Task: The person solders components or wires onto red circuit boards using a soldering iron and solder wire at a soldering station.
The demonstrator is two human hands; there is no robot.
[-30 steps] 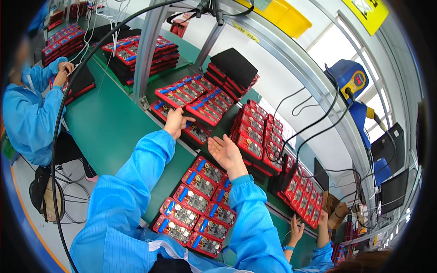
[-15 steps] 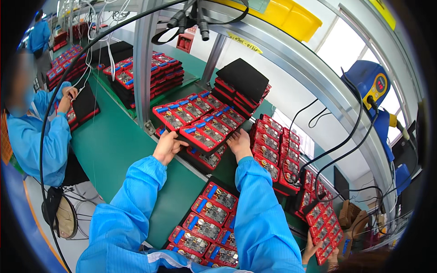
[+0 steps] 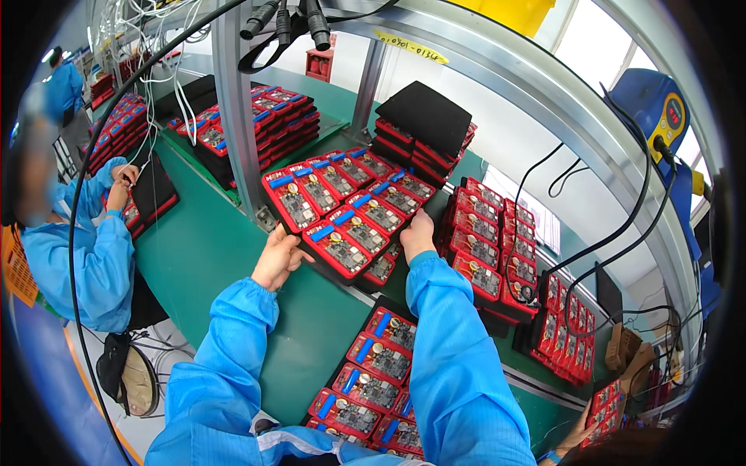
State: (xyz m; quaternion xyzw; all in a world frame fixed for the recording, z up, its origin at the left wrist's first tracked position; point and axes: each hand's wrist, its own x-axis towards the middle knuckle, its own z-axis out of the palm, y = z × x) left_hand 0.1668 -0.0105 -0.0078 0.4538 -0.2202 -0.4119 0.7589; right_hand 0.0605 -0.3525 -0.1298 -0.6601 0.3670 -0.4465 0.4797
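Observation:
Between my two hands is a tray of circuit boards (image 3: 368, 208), several boards in red frames with blue strips on them. Its near edge is tilted down toward me. My left hand (image 3: 276, 258) grips the tray's near left corner, fingers curled under the edge. On the right side, my right hand (image 3: 417, 235) is closed around the rim, its fingertips partly hidden beneath. Below the held tray, another red-framed tray (image 3: 382, 269) shows in part. Nearer to me, a further tray of boards (image 3: 371, 380) lies partly covered by my right sleeve.
Stacked trays (image 3: 475, 241) stand right of my right hand. A stack topped by a black sheet (image 3: 423, 116) rises behind. The metal post (image 3: 239, 116) stands beyond my left hand. Black cables (image 3: 622, 260) hang at right. Co-workers (image 3: 81, 248) handle trays at left and lower right.
The view has shifted, so the bench sits differently in the picture. The tray in my hands shows more of its top face. At lower right, the co-worker's tray has moved lower and rightward.

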